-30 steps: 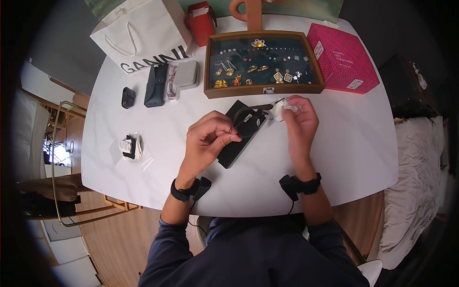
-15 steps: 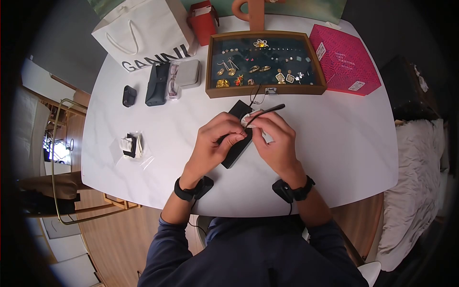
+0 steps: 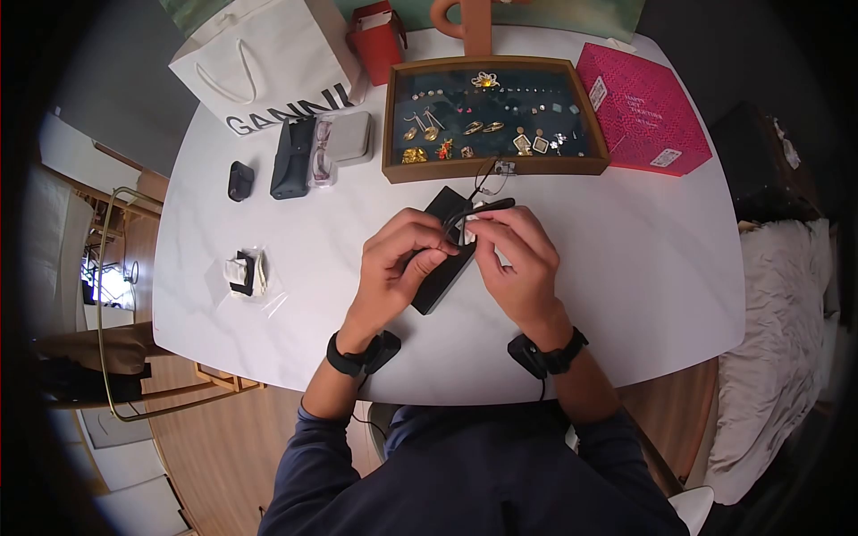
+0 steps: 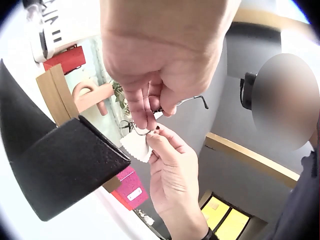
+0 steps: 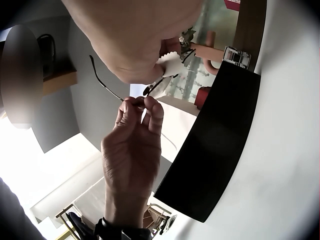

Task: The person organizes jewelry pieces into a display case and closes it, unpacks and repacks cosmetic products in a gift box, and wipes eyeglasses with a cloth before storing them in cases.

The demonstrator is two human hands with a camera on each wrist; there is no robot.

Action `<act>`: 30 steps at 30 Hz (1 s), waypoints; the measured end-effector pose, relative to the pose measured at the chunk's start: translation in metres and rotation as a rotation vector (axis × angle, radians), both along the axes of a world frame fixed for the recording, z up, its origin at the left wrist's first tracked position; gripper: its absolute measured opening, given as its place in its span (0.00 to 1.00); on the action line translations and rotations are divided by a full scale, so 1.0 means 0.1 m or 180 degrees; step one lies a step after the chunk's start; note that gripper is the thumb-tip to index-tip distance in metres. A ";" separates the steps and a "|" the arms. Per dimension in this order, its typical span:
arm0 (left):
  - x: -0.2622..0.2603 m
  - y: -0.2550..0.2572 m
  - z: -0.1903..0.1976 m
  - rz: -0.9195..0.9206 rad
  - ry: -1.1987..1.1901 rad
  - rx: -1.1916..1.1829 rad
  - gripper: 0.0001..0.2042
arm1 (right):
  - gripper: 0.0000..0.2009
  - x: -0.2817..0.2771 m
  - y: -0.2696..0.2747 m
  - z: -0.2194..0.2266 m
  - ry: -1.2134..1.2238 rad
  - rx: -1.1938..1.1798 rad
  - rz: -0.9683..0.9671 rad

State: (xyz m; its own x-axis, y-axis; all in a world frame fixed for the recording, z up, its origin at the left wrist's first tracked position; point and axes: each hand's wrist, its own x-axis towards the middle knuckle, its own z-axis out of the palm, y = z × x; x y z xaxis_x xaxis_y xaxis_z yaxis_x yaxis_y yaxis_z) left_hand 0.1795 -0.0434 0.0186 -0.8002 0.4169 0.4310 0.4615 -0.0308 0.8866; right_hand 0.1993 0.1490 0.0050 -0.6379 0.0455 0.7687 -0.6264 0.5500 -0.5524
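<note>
A pair of eyeglasses [image 3: 493, 206] with thin dark temples is held above the table between both hands. My left hand [image 3: 391, 272] pinches the frame near one side with thumb and fingertips. In my right hand [image 3: 525, 272] a white cleaning cloth [image 5: 171, 65] with a zigzag edge is pinched against the glasses, close beside the left fingertips. One temple [image 5: 103, 84] sticks out past the left hand in the right wrist view. Fingers and cloth hide most of the lenses. Below the hands lies a black glasses case [image 3: 436, 290].
A framed jewellery display case [image 3: 496, 166] stands ahead, a pink box [image 3: 643, 112] to its right. At left are a dark pouch [image 3: 290, 161], clear-cased glasses [image 3: 321, 156], a grey case [image 3: 349, 138], a small black case [image 3: 240, 181], a plastic packet [image 3: 248, 273] and a white paper bag [image 3: 259, 67].
My right hand has moved left with the cloth, from the far side of the glasses to beside the left fingertips. The glasses have turned in the grip; the left hand has shifted slightly right.
</note>
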 end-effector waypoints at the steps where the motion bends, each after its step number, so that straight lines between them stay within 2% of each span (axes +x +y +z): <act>1: 0.00 0.00 0.01 -0.0011 -0.0122 0.0163 0.03 | 0.12 0.00 -0.01 0.01 -0.0051 -0.0008 0.0120; 7: -0.02 -0.01 -0.01 0.0008 0.0484 -0.0663 0.03 | 0.13 0.01 0.00 -0.07 -0.0284 -0.0027 0.0304; 11: 0.00 0.01 -0.01 -0.0050 0.0272 -0.0425 0.05 | 0.13 0.02 -0.02 0.00 -0.0362 -0.0301 0.0233; 15: 0.01 0.03 -0.06 0.0044 0.0206 -0.0324 0.05 | 0.12 0.04 -0.02 -0.03 -0.0251 0.0455 -0.0026; 17: 0.00 0.02 -0.10 0.0152 0.0117 -0.0190 0.05 | 0.12 0.05 -0.05 -0.07 -0.0186 0.0359 -0.0044; 21: -0.01 0.03 -0.05 0.0172 0.0240 -0.0287 0.05 | 0.12 0.07 -0.06 -0.07 -0.0433 -0.0146 0.0464; 23: -0.02 -0.01 -0.09 -0.0027 0.0077 -0.0259 0.02 | 0.13 0.05 -0.04 -0.08 -0.0487 -0.0362 0.0625; 25: -0.02 -0.01 -0.11 -0.0076 0.0107 -0.0280 0.02 | 0.13 0.00 0.01 -0.08 -0.0090 0.0297 0.0210; 29: 0.00 0.00 -0.11 -0.0089 0.0062 -0.0231 0.03 | 0.13 0.02 -0.01 -0.08 -0.0126 0.0203 0.0007; 30: 0.00 0.00 -0.09 -0.0091 0.0062 -0.0231 0.03 | 0.12 0.03 -0.03 -0.06 -0.0138 0.0082 0.0152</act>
